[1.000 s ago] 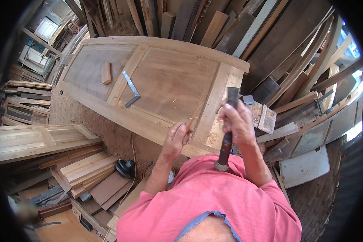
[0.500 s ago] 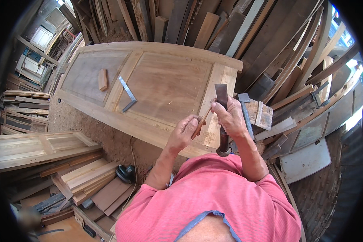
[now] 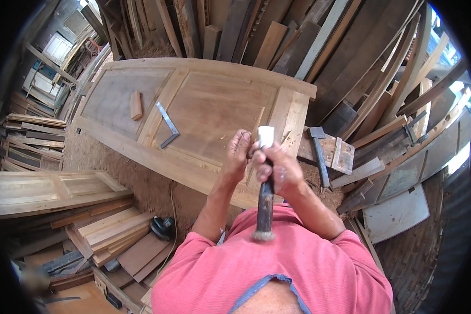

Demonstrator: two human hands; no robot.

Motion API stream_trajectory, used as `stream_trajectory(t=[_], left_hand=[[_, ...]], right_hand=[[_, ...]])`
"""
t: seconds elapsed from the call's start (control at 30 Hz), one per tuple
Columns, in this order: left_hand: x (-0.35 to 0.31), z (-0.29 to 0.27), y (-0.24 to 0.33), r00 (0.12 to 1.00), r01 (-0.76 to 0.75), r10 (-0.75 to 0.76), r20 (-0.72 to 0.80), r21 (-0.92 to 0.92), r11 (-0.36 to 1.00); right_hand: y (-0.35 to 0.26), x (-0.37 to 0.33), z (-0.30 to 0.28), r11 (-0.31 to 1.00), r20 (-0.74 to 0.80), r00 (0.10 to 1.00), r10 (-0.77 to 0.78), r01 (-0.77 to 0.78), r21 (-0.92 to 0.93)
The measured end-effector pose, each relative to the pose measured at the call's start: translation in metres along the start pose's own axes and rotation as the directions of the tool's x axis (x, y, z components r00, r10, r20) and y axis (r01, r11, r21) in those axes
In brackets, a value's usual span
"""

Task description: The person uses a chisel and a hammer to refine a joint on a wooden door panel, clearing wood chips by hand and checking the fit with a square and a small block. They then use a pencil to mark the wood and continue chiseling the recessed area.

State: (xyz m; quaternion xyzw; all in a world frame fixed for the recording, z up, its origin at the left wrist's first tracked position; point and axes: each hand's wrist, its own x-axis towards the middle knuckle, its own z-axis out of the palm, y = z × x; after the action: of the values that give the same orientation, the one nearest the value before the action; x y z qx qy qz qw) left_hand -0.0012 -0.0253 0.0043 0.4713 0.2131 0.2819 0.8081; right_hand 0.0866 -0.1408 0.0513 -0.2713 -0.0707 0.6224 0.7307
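Note:
My right hand [image 3: 281, 168] is closed round a broad chisel [image 3: 265, 206]. The blade, bright with glare, points away from me, and the dark handle with its worn butt end comes back toward my shirt. Beside it, my left hand [image 3: 237, 154] is raised with fingers pinched together; what they hold is hidden. Both hands are above the near right part of a panelled wooden door [image 3: 214, 104] that lies flat. On the door rest a metal try square [image 3: 167, 126] and a small wood block [image 3: 136, 105]. Small shavings lie near my hands.
A hammer [image 3: 320, 154] lies across a low wooden stool [image 3: 337, 153] on the right. Planks [image 3: 235, 31] lean close behind the door. At lower left are another panelled door [image 3: 57, 191], stacked boards [image 3: 115, 230] and a dark green power tool [image 3: 163, 226] beside a cord.
My right hand has brought the chisel left and nearer my body, its blade now catching the light. My left hand has risen slightly; the thin brown wood piece it held is out of sight.

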Motion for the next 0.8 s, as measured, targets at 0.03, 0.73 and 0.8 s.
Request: stream_trajectory(t=[0.03, 0.73, 0.8], left_hand=[[0.005, -0.006, -0.001, 0.999, -0.030, 0.029, 0.034, 0.028, 0.999], [-0.038, -0.014, 0.002, 0.990, 0.084, -0.061, 0.127, -0.190, 0.978], [-0.028, -0.018, 0.007, 0.974, 0.089, -0.061, 0.220, -0.123, 0.988]], right_hand=[[0.006, -0.002, 0.004, 0.998, 0.032, 0.998, 0.061, -0.062, 0.015], [-0.003, -0.022, 0.023, 0.999, -0.065, 0.998, -0.005, 0.002, -0.052], [0.001, -0.018, 0.025, 0.999, -0.022, 1.000, -0.005, 0.003, -0.047]])
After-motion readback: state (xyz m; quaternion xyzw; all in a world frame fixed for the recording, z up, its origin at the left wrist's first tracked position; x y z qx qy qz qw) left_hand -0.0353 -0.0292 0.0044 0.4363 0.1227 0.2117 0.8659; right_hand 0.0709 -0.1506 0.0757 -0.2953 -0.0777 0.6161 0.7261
